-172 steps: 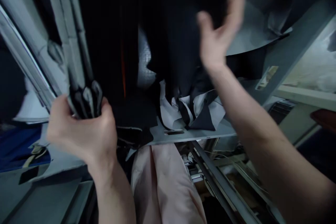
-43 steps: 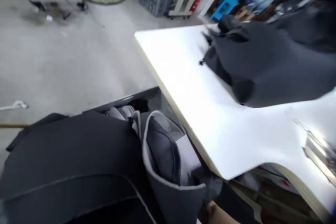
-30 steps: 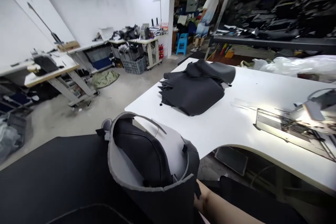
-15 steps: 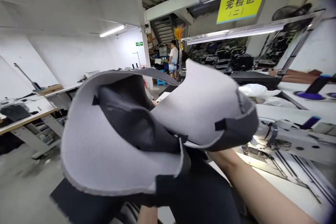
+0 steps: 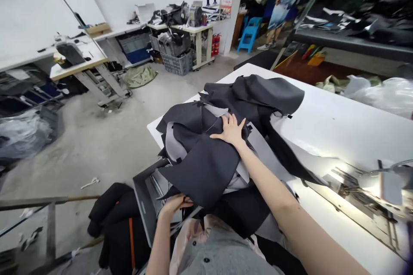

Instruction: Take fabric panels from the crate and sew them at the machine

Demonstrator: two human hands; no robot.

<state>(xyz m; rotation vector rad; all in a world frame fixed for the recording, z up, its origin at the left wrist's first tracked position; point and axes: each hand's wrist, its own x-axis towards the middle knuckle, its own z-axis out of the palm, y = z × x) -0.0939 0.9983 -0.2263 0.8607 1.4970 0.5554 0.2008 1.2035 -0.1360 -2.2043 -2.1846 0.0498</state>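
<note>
Workshop benches lined the wall; on the white table [image 5: 325, 129] lay limp foam-backed fabric panels [image 5: 206, 159] (light, floppy). Right hand [image 5: 230, 131] pressed flat on top, left hand [image 5: 174, 204] pinched the lower edge.

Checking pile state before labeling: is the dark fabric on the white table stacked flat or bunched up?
Bunched. The fabric pile on the white table lies in overlapping folds, grey backing showing; right hand presses on top, left hand grips its lower edge.
</note>
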